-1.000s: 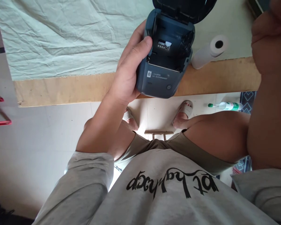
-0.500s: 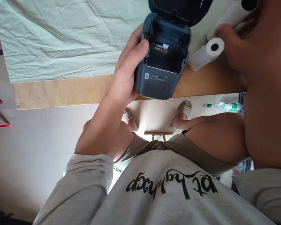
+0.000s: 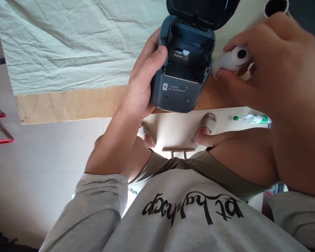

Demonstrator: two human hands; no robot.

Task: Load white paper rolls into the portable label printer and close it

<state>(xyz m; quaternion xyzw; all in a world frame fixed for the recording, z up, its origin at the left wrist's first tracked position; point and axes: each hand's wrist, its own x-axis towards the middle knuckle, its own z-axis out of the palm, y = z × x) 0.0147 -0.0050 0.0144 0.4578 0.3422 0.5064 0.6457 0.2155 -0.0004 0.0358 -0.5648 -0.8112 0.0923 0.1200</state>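
Note:
My left hand (image 3: 148, 73) grips a dark blue label printer (image 3: 178, 89) by its left side, thumb on the rim. The printer's black lid (image 3: 203, 12) stands raised, and the bay inside holds no roll. To the right, my right hand (image 3: 273, 63) has its thumb and fingers around a small white paper roll (image 3: 225, 63), its hollow core facing up and right. Parts of that roll are hidden by the fingers. Behind the hand, a larger white roll (image 3: 259, 17) with a wide dark core shows only partly.
A pale green cloth (image 3: 76, 45) covers the table, whose wooden front edge (image 3: 68, 105) is bare. At the far right lies a dark flat object (image 3: 308, 28). Below, a plastic bottle (image 3: 256, 119) with a green cap rests on the tiled floor. Red bars (image 3: 1, 141) show at left.
My right hand has moved left and down from beside the larger roll and closed around the small paper roll. My left hand and the printer hold nearly the same place.

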